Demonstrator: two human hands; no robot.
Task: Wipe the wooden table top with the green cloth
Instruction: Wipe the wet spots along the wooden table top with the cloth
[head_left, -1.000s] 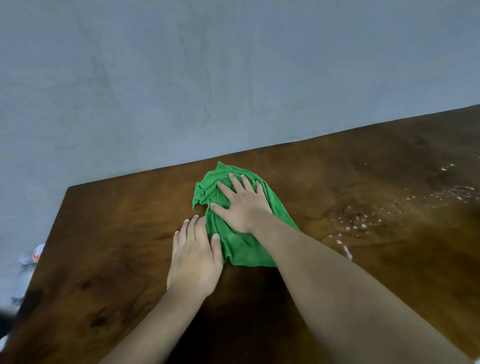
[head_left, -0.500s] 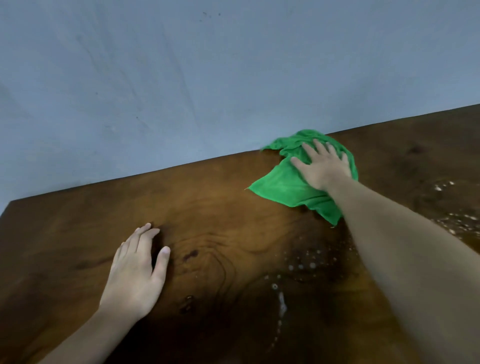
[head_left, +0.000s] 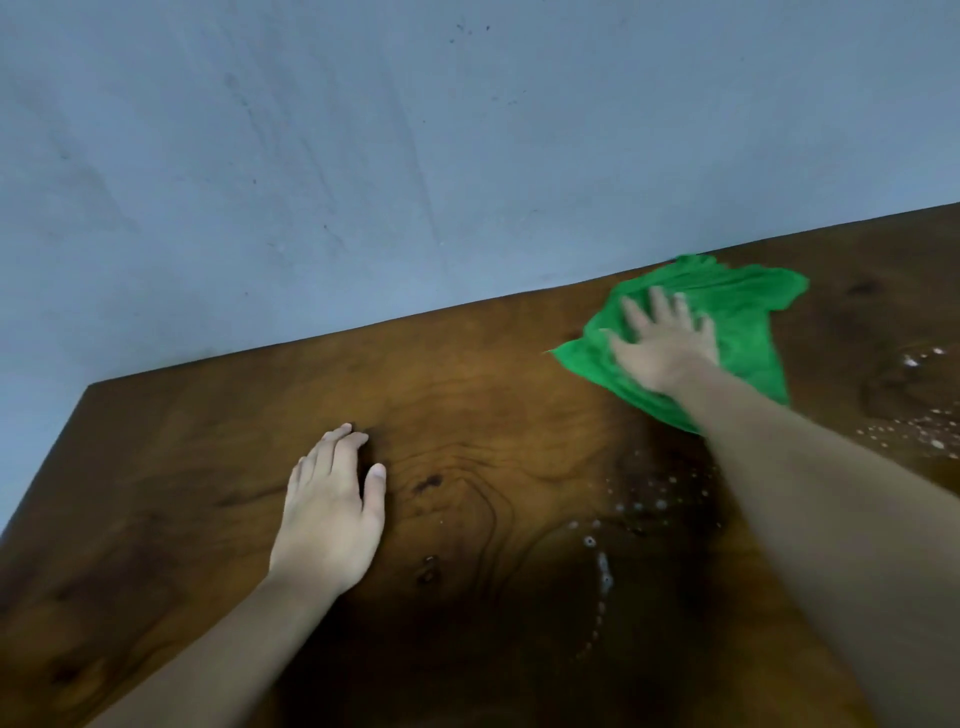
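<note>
The green cloth (head_left: 737, 317) lies crumpled on the dark wooden table top (head_left: 493, 405), close to the far edge at the right. My right hand (head_left: 662, 345) presses flat on it, fingers spread, slightly blurred by motion. My left hand (head_left: 332, 509) rests palm down on the bare wood at the left, fingers together, holding nothing. White foamy droplets (head_left: 649, 499) speckle the wood below the cloth, and a wet streak (head_left: 603, 571) runs toward me.
A grey-blue wall (head_left: 415, 156) rises directly behind the table's far edge. More wet specks (head_left: 930, 436) sit at the right border. The table's left corner (head_left: 91, 387) shows at the left.
My right hand has slid the cloth from the table's left middle to the far right edge. My left hand has stayed planted on the wood while the view shifted.
</note>
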